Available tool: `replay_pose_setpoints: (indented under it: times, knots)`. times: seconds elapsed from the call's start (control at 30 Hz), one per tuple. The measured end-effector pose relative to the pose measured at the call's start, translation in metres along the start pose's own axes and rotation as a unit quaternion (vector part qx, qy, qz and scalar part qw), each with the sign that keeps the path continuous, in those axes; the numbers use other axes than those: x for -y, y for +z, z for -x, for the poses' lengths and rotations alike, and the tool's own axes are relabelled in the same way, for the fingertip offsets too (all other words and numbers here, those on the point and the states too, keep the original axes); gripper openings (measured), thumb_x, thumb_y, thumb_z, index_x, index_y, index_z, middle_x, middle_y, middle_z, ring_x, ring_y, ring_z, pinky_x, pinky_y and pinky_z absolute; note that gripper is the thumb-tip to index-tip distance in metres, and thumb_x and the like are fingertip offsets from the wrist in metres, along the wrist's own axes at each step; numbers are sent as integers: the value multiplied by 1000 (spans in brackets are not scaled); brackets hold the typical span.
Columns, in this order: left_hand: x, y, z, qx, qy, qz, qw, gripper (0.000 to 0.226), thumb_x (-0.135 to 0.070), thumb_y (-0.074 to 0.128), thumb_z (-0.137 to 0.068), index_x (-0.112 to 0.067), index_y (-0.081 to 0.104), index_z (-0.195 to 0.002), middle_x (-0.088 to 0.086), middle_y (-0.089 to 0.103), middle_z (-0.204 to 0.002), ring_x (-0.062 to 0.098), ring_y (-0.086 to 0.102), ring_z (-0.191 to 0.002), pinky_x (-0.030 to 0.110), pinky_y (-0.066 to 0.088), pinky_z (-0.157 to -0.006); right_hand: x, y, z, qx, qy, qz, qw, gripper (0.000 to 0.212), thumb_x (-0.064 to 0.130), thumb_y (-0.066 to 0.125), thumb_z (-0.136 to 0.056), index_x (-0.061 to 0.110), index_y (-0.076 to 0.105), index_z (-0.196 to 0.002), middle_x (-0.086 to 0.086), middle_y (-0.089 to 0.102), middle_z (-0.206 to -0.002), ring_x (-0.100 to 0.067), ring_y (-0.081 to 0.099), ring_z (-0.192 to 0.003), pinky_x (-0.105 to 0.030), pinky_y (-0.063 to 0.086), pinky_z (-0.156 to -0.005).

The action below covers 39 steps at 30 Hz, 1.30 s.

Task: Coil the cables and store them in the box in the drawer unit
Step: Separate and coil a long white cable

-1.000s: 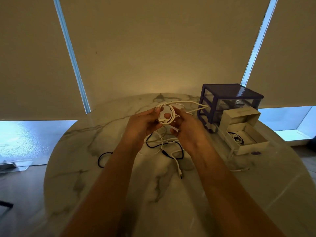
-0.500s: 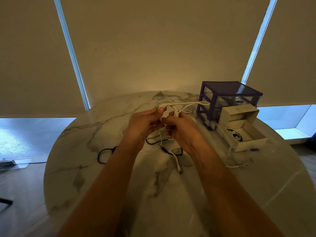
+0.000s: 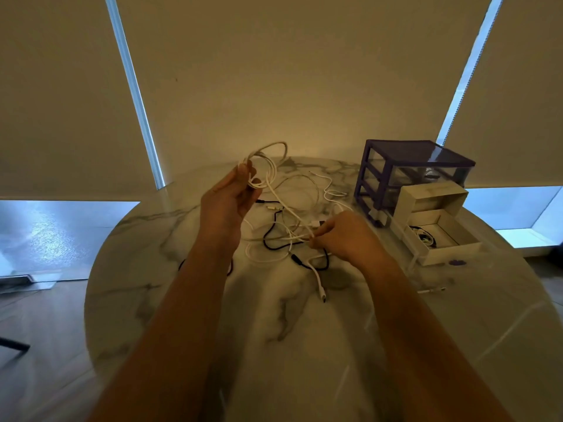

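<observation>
The round marble table [image 3: 189, 300] filled most of your view, its near edge cut off by the bottom of the picture beneath your forearms. At its far right stood the purple drawer unit [image 3: 405, 169], its clear drawers too dim to see into; one drawer was pulled out toward you and carried the open white box [image 3: 438, 239], where a coiled cable [image 3: 425, 237] lay, small and hard to make out. Between your arms sprawled the tangle of white and black cables [image 3: 286, 239] on the tabletop; your left forearm hid part of a black cable [image 3: 182, 264] at the left. Your left hand [image 3: 227, 202] was raised above the table, fingers and thumb curled round the white cable coil [image 3: 263, 172], whose loops stood up past your fingertips. Your right hand [image 3: 341, 236] sat lower, just over the tangle, pinching a white strand between thumb and fingers; which strand I could not tell. A small purple object [image 3: 458, 262], blurred, lay beside the box.
</observation>
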<state>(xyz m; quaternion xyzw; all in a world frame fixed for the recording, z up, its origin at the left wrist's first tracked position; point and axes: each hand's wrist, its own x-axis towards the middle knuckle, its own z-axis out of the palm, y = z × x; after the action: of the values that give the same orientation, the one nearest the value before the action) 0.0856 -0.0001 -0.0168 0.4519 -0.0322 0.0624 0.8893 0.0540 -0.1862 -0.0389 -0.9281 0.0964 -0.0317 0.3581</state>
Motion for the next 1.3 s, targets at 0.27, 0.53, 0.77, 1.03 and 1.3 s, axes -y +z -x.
replay_pose_setpoints:
  times: [0.27,0.53,0.77,1.03,1.3]
  knots:
    - [-9,-5,-6,-24,44,58,997,18,-17,61,-92,-11,69,-107,-2,73,-92,10,69,-90,23,55,-79,-22,-14,-7,-97,99,161,977,21,28,66,-83,12,68,-96,-7,67,-98,-27,64,-91,-36,52,-79]
    - [1,2,-1,-24,50,21,998,27,-16,61,-92,-5,65,-117,0,73,-94,11,69,-91,21,55,-76,-8,0,-1,-20,2,193,981,32,23,60,-88,33,63,-118,-3,50,-132,-29,38,-127,-45,31,-108]
    - [15,20,15,50,40,-42,997,23,-19,61,-92,-10,68,-112,-4,75,-90,10,70,-91,21,54,-79,37,7,20,-107,-123,-220,962,33,41,57,-92,25,62,-120,6,66,-111,-11,60,-105,-35,47,-95]
    - [17,24,20,64,22,-24,997,22,-17,60,-93,-9,68,-111,-1,74,-95,14,69,-94,23,54,-80,43,5,25,-78,-165,-291,939,15,9,61,-91,21,62,-100,-5,68,-71,-14,64,-57,-26,55,-61]
    - [14,24,20,77,-1,-31,997,17,-17,59,-93,-12,68,-106,-2,75,-93,12,71,-91,22,56,-80,42,0,24,-56,-133,-285,948,19,20,52,-98,14,65,-109,1,59,-67,-11,55,-53,-31,51,-59]
